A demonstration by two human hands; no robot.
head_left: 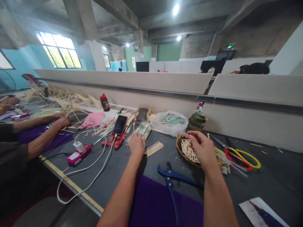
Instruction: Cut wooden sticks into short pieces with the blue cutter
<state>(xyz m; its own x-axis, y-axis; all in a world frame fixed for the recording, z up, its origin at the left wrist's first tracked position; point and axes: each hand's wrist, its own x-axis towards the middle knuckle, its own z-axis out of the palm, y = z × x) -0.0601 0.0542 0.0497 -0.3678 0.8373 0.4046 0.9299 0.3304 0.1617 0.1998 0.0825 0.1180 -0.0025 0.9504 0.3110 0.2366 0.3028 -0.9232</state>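
Note:
My left hand (137, 145) reaches forward with its fingers curled down at the near end of some plastic-wrapped sticks (146, 130). What its fingertips hold, if anything, is hidden. Just right of it lies a small row of bare wooden sticks (154, 148). My right hand (201, 147) is above a round woven basket (179, 150) of short cut sticks (188, 152). Thumb and forefinger are pinched together; anything between them is too small to make out. Between my forearms, blue-handled cutters (169, 176) lie with jaws apart, partly over a purple cloth (146, 201).
Scissors (233, 154) with red and yellow handles lie right of the basket. Behind are a plastic bag (169, 123) and a green jar (197, 121). A phone (119, 124), white cable and pink power strip (79, 154) are leftward. A co-worker's hands (62, 121) work at far left.

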